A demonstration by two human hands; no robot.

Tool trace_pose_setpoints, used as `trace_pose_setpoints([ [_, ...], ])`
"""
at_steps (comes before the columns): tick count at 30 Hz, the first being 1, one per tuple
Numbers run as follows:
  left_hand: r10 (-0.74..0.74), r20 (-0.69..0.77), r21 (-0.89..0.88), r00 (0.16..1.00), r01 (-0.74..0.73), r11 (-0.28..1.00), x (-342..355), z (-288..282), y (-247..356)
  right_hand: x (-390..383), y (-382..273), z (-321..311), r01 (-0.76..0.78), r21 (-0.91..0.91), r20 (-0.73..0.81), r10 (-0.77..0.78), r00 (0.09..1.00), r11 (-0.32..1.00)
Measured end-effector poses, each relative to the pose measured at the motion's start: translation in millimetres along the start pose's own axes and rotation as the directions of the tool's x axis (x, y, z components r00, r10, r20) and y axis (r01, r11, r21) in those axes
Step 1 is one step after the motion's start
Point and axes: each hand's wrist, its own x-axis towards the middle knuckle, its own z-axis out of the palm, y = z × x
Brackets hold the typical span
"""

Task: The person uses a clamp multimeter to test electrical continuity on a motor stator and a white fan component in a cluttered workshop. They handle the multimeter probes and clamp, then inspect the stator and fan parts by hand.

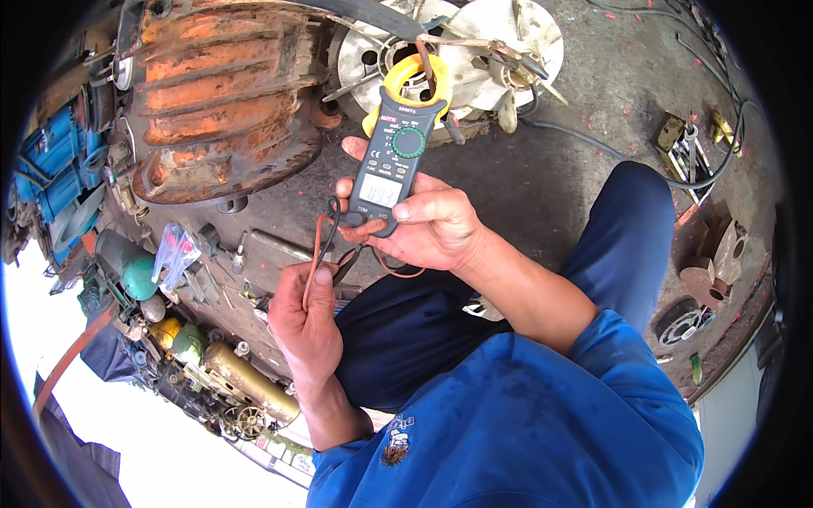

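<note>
My right hand (442, 222) grips a clamp meter (392, 165), thumb along the edge beside its lit display. The meter has a dark grey body, a round green-ringed dial and a yellow jaw (439, 69). Through the jaw's opening runs a brown-covered wire (426, 61). Close below the meter, my left hand (306, 317) pinches thin red and black test leads (316, 254) between thumb and fingers. These leads plug into the meter's bottom end. Whether the left fingers hold the probe handles too is hard to make out.
A rusty orange ribbed motor housing (224, 93) lies at the upper left, beside pale round metal end covers (529, 42). A black cable (584, 144) crosses the floor on the right. Wrenches in a tray (690, 157) lie there too. Tools, a plastic bag (175, 254) and machine parts crowd the left.
</note>
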Motion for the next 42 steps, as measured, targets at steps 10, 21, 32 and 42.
trace_pose_setpoints([
  [10, 0.004, 0.014, 0.022, 1.000, -0.004, 1.000, 1, -3, -2, 3, 2, -3, 0.014, -0.016, -0.027, -0.014, 1.000, 1.000],
  [21, 0.090, -0.158, -0.464, 0.983, -0.154, 0.872, 2, -8, -9, 7, 4, 7, 0.040, -0.073, -0.076, -0.045, 0.996, 0.997],
  [32, 0.175, -0.197, -0.538, 0.965, -0.255, 0.804, 10, -11, -20, 20, -3, 21, 0.187, -0.172, -0.085, -0.204, 0.975, 0.967],
  [42, 0.144, -0.194, -0.570, 0.970, -0.231, 0.788, 17, -9, -16, 38, -8, 26, 0.237, 0.009, -0.152, -0.233, 0.961, 0.972],
])
